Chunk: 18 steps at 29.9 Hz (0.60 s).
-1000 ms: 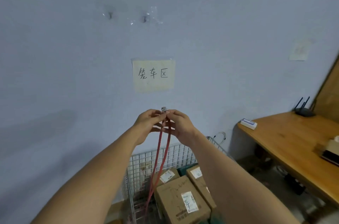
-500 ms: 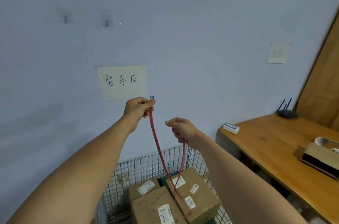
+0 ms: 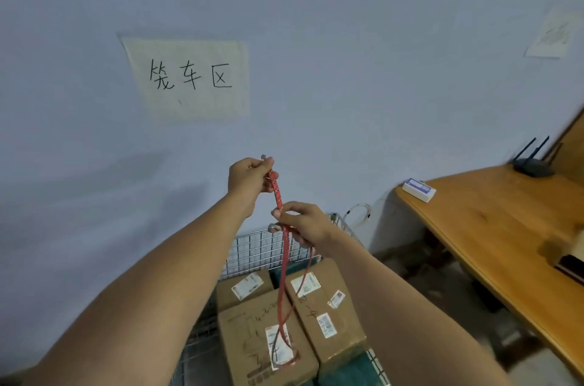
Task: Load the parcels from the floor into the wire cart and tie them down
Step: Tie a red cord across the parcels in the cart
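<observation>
A red patterned cord [image 3: 285,262] with a metal hook at its upper end hangs in front of the wall. My left hand [image 3: 249,178] pinches the hook end high up. My right hand [image 3: 303,224] grips the cord just below, and a second metal hook shows beside its fingers. The cord's loop dangles onto the cardboard parcels [image 3: 268,338] stacked inside the wire cart [image 3: 252,246]. Three brown boxes with white labels show, with dark green parcels [image 3: 347,370] beside them.
A paper sign [image 3: 189,78] with handwriting is taped to the pale wall. At the right stands a wooden table [image 3: 505,227] carrying a small white box [image 3: 418,189] and a black router [image 3: 532,165]. White cable hangs by the cart's back corner.
My hands were together, then pulled apart along the cord. Now the right hand is back on the cord just under the left, and the view has dropped closer to the cart.
</observation>
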### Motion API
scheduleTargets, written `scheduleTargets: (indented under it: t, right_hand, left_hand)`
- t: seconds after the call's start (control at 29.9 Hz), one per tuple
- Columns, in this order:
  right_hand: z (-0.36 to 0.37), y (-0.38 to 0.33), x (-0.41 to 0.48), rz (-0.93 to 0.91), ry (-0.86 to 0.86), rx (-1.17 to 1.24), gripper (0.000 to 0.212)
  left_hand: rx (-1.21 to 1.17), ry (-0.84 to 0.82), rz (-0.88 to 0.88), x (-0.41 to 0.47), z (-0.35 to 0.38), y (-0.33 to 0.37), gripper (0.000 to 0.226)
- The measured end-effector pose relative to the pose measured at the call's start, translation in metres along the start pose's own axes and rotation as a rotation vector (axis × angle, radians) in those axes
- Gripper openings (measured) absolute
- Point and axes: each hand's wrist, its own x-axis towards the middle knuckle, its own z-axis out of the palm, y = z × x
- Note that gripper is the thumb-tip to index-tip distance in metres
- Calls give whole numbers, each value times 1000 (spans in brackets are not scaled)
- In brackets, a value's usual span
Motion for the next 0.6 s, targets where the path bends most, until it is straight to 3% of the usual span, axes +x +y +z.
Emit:
scheduleTargets:
  t: [0.13,0.3,0.43,0.6]
  right_hand:
    - [-11,30,50,101,-105,20,34]
    - [-1,89,121,215,-101,42,30]
    - [16,134,157,268,-170,64,21]
    - [31,198,195,368,-211,42,28]
  left_hand:
    - [-16,45,-137,61,-8,-61,13]
    - [-20,-36,-358,96,-14,-141,28]
    - [-21,-36,-498,105,-20,-197,9]
    - [-54,53,-615,122,-38,-274,7]
